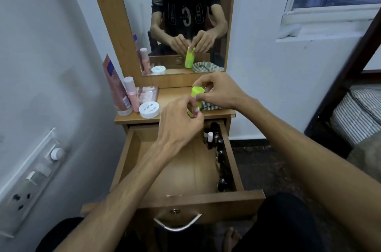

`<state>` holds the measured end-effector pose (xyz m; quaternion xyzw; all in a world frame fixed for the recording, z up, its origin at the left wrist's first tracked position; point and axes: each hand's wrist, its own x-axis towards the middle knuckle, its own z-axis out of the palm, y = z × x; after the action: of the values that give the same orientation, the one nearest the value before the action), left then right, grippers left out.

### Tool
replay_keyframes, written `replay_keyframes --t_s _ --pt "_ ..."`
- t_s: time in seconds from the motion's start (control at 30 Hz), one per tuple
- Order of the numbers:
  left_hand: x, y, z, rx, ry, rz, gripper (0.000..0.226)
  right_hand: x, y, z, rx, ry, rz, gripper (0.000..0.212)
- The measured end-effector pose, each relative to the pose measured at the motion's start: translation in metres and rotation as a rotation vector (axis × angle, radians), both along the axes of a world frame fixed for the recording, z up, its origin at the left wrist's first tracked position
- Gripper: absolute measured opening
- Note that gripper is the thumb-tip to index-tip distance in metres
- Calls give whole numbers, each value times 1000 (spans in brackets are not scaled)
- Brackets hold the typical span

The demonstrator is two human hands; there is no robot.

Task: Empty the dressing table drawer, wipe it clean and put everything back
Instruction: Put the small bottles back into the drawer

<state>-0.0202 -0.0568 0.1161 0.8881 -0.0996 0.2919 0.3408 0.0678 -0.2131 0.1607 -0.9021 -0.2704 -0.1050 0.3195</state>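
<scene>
The wooden drawer (pixel 132 148) of the dressing table stands pulled out, its floor mostly bare. Several small dark nail-polish bottles (pixel 220 154) line its right side, one with a white cap (pixel 210 136). Above the drawer's back edge, my right hand (pixel 218 92) grips the top of a bright green container (pixel 196 92). My left hand (pixel 181 121) pinches a small pink-and-white item (pixel 195 112) at the green container's lower end. A striped cloth (pixel 210 105) lies on the tabletop behind my hands.
On the tabletop's left stand a pink tube (pixel 116 88), a pink bottle (pixel 132 95), a flat pink palette (pixel 147 93) and a white round jar (pixel 149 110). A mirror (pixel 181 16) rises behind. A wall socket panel (pixel 31 179) is left, a bed frame (pixel 346 86) right.
</scene>
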Motion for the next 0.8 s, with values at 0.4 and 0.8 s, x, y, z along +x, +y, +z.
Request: replay_keyframes --t_s 0.4,0.8 --pt "-49 -9 -77 -83 457 -80 13 -68 -20 -61 -122 126 35 33" --pt "-31 -25 -86 -138 524 -80 13 -65 -35 -92 -219 105 21 25"
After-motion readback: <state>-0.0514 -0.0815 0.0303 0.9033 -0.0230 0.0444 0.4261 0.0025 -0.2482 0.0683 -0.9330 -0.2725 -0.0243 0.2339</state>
